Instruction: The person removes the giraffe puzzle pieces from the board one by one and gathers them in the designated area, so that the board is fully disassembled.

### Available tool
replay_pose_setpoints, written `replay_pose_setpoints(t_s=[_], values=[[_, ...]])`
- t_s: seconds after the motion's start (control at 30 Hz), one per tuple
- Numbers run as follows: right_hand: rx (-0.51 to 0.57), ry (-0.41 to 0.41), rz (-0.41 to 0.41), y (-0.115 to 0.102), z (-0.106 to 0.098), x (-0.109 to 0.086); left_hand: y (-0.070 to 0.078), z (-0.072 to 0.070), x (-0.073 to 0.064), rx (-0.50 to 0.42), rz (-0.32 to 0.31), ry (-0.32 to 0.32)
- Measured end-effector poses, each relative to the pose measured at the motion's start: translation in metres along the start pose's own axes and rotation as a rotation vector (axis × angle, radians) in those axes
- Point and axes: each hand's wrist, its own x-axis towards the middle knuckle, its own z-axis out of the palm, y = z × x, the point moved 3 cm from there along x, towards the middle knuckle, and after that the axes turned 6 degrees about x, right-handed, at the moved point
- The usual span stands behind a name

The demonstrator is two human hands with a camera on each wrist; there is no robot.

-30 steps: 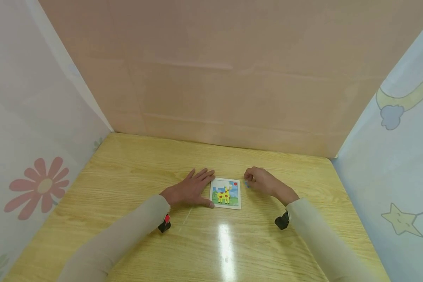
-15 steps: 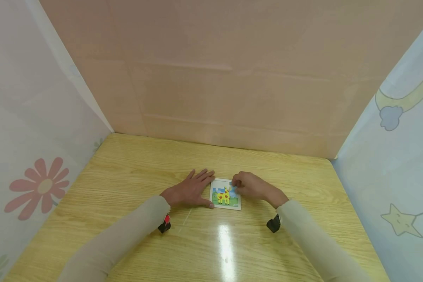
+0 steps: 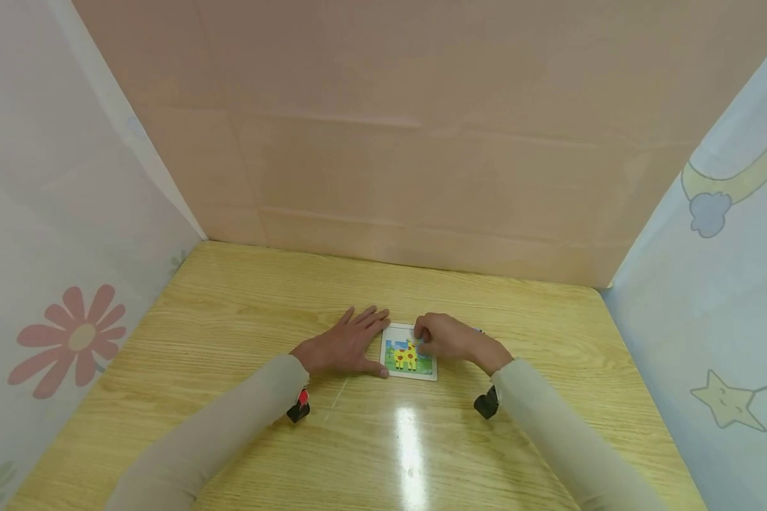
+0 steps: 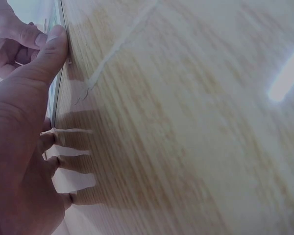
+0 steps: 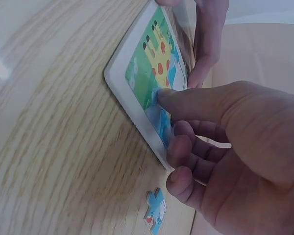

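Note:
A square giraffe jigsaw puzzle with a white tray rim (image 3: 412, 377) lies flat on the wooden table. My left hand (image 3: 345, 346) rests spread along its left side, the thumb at the lower left corner and the fingertips at the upper left. Over the puzzle's upper right part is my right hand (image 3: 450, 337), its fingers curled. In the right wrist view its thumb and index finger pinch a small blue puzzle piece (image 5: 155, 95) against the board; the fingers hide most of it. Another blue puzzle piece (image 5: 156, 209) lies on the table beside the tray, below the curled fingers.
The wooden table (image 3: 262, 284) meets a plain brown backdrop (image 3: 409, 177) at the far edge. Patterned cloth walls stand at left (image 3: 32, 248) and right (image 3: 735, 298). A bright light reflection (image 3: 411, 454) shows on the tabletop in front of the puzzle.
My right hand has moved left from the table onto the puzzle's upper right, bringing a blue piece along. A loose piece now shows behind it. The left hand stays put.

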Motion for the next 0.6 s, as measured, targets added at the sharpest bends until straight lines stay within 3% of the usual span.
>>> replay_pose_setpoints(t_s=[0.6], values=[[-0.008, 0.038, -0.001, 0.0007, -0.0013, -0.0036, 0.0007, -0.0009, -0.0004, -0.006, -0.004, -0.012]])
